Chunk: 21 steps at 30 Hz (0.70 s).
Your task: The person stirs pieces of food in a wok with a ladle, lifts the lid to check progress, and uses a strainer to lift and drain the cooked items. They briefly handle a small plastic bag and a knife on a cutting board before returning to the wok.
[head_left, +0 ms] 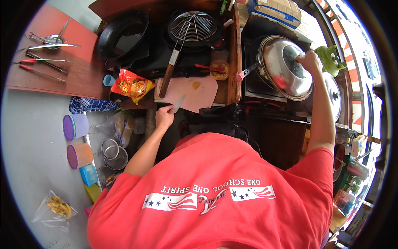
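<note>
My left hand (164,117) grips a kitchen knife (180,103), its blade pointing over the near edge of a pink cutting board (203,93). A small yellowish piece of food (196,85) lies on that board. Off to the right, my right hand (312,63) holds the domed metal lid (275,68) by the knob at its glass centre. The lid sits tilted over a pan on the right stove, and a little pale food shows at its left rim. The pan's handle (245,73) with a pink end sticks out to the left. Most of the pan's inside is hidden.
A wire skimmer (192,28) rests across the black stove, its wooden handle reaching over the board. Beside it stand a black wok (122,35), a red food packet (132,86) and a small tub (219,70). A green gas canister (331,60) is right of the lid.
</note>
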### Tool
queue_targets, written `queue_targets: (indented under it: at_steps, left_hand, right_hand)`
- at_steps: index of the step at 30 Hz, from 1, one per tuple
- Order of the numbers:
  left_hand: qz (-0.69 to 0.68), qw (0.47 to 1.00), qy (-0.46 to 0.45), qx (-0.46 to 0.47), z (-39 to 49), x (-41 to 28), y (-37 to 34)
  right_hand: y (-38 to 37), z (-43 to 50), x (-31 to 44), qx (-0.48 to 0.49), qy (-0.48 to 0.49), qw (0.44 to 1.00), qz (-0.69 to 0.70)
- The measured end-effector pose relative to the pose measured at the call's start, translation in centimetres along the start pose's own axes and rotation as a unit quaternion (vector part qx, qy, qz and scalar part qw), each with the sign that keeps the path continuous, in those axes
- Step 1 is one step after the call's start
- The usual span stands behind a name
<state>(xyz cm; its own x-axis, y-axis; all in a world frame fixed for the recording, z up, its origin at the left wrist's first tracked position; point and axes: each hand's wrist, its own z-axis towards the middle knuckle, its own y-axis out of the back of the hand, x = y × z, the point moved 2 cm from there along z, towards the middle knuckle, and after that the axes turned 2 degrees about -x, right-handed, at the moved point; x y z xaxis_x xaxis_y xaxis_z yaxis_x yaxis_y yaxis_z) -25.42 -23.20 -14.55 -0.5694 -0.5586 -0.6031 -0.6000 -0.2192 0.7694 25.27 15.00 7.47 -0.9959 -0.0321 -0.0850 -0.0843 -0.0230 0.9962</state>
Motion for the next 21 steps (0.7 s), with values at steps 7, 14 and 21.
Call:
queue_targets:
  at_steps: [7,14,21]
  left_hand:
    - [-0.086,0.995,0.027,0.039,3.6,4.8,-7.9]
    - [-0.194,0.979,0.038,0.044,6.0,3.8,-12.6]
    - [-0.21,0.974,0.076,0.04,6.9,3.1,-14.0]
  right_hand:
    - [-0.9,-0.2,-0.4,0.009,-0.013,1.0,-0.012]
    - [-1.9,-0.7,-1.2,-0.024,0.005,1.0,-0.017]
    - [-2.1,-1.1,-1.7,-0.047,0.023,0.999,-0.008]
